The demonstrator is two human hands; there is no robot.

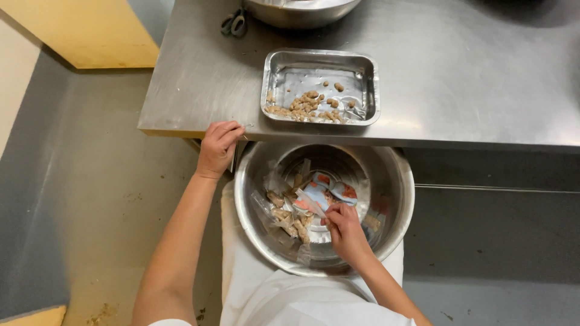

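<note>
The table (459, 90) lay bare toward 3 o'clock of the steel tray (368, 90), giving hands open passage. At 12 o'clock, a metal bowl (299, 12) and scissors (234, 24) blocked the way. The table's edge overhung the big bowl (399, 199), narrowing entry from 12 o'clock; wrappers (323, 190) crowded its bottom.

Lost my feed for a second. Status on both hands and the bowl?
Left hand gripping table edge. Right hand inside steel bowl, fingers on torn packet. Nothing blocking.
</note>
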